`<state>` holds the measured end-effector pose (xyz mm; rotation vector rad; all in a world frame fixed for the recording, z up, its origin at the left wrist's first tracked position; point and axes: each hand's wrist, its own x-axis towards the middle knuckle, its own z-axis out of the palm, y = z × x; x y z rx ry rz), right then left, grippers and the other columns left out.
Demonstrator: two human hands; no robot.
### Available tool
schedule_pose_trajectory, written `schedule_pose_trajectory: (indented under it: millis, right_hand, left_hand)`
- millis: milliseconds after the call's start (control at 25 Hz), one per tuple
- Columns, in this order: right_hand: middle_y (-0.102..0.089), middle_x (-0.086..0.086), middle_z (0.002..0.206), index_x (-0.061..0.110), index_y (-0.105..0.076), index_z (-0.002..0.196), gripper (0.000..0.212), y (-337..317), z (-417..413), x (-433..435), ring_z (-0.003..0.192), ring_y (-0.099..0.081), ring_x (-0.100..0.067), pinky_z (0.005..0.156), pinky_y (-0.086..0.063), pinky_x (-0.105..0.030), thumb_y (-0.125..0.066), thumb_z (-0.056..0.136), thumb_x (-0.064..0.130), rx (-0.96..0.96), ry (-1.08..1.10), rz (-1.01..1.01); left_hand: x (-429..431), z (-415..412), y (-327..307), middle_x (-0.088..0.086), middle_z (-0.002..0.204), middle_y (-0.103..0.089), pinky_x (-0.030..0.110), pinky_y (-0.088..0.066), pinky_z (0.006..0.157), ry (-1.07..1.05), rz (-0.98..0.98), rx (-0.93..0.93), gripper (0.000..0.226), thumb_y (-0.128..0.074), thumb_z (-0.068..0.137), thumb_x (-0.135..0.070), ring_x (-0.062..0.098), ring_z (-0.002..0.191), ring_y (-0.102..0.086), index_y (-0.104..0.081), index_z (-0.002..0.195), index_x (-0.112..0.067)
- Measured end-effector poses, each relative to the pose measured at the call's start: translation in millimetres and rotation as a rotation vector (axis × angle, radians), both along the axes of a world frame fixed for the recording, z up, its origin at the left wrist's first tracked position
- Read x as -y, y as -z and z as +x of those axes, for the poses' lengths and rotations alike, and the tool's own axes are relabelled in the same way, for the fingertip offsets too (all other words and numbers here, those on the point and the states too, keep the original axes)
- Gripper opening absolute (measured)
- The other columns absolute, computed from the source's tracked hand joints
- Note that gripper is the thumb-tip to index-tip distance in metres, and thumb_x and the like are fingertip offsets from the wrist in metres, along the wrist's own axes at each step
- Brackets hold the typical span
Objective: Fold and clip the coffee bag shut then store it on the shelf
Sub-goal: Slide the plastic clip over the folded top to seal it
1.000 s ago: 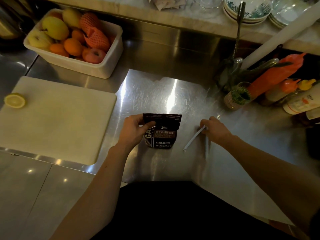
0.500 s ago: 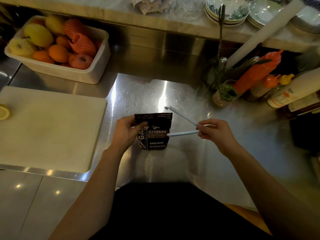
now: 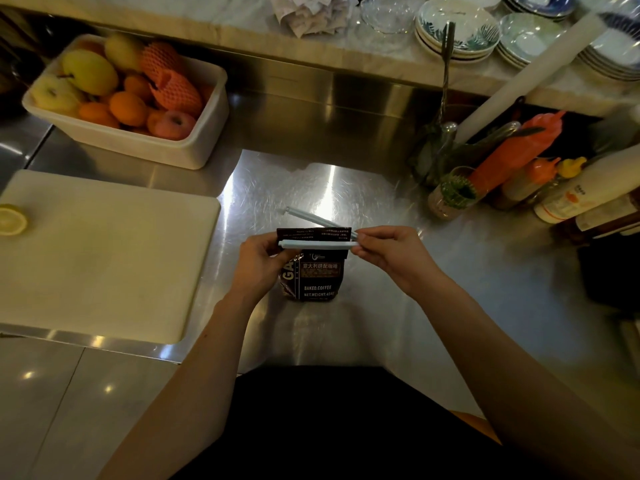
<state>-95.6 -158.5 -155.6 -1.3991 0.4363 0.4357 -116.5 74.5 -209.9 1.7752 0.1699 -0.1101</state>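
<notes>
— What are the hands doing?
— The right hand (image 3: 391,258) pinches the hinged end of a pale bag clip (image 3: 317,243); the left hand (image 3: 258,261) grips the coffee bag (image 3: 317,277) at its folded top.
— And the clip?
— Open. One arm lies across the fold's front, the other angles away behind.
— Where's the bag?
— Upright on the steel counter (image 3: 346,188), right of the white cutting board (image 3: 104,254), with the fruit tub (image 3: 194,147) beyond.
</notes>
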Motion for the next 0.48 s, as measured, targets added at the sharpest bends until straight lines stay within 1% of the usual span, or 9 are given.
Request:
schedule_pose_trajectory:
  millis: [40,160,240,320,400,480]
  right_hand:
    - [-0.07,-0.019,0.09,-0.003,-0.07,0.094,0.009,-2,2,-2,0.071,-0.074,-0.017,0.068,-0.059,-0.019,-0.064,0.087,-0.003,-0.003,-0.006,0.001]
    - [-0.071,-0.019,0.094,-0.002,-0.069,0.096,0.01,-5,3,-7,0.074,-0.075,-0.018,0.07,-0.06,-0.02,-0.063,0.088,-0.003,0.008,-0.027,-0.016]
    - [-0.071,-0.019,0.096,-0.001,-0.069,0.096,0.011,-7,3,-9,0.077,-0.075,-0.019,0.072,-0.06,-0.022,-0.061,0.089,-0.004,0.017,-0.052,-0.022]
    - [-0.071,-0.017,0.097,-0.001,-0.069,0.097,0.014,-8,3,-11,0.081,-0.075,-0.02,0.074,-0.06,-0.022,-0.06,0.089,-0.006,0.018,-0.089,-0.012]
    - [-0.071,-0.018,0.103,-0.003,-0.068,0.104,0.019,-7,2,-13,0.088,-0.074,-0.022,0.079,-0.06,-0.024,-0.058,0.088,-0.009,0.014,-0.13,0.013]
    - [-0.072,-0.018,0.102,-0.001,-0.068,0.106,0.023,-4,0,-13,0.091,-0.074,-0.023,0.083,-0.059,-0.026,-0.058,0.088,-0.01,0.029,-0.156,0.026]
  left_hand:
    - [2,0,0,0.001,0.096,-0.077,0.029,-0.057,0.085,-0.015,-0.032,-0.009,0.024,-0.073,0.082,-0.005,0.012,0.092,-0.073,-0.074,0.104,-0.013]
    - [6,-4,0,-0.009,0.084,-0.077,0.023,-0.056,0.079,-0.067,-0.171,-0.04,0.022,-0.073,0.081,-0.003,0.006,0.086,-0.073,-0.075,0.096,-0.019]
    - [7,-5,4,-0.013,0.084,-0.078,0.023,-0.056,0.081,-0.092,-0.21,-0.053,0.026,-0.073,0.08,-0.002,0.005,0.086,-0.072,-0.075,0.091,-0.025]
    - [9,-7,7,-0.011,0.085,-0.078,0.022,-0.056,0.08,-0.121,-0.259,-0.071,0.029,-0.072,0.08,0.001,0.007,0.087,-0.072,-0.076,0.092,-0.026]
    - [11,-8,10,-0.006,0.087,-0.078,0.023,-0.055,0.077,-0.141,-0.31,-0.099,0.027,-0.071,0.081,0.001,0.011,0.088,-0.073,-0.076,0.094,-0.022]
    - [12,-10,12,-0.003,0.091,-0.078,0.024,-0.055,0.077,-0.139,-0.356,-0.12,0.024,-0.071,0.082,-0.002,0.013,0.091,-0.073,-0.076,0.095,-0.021]
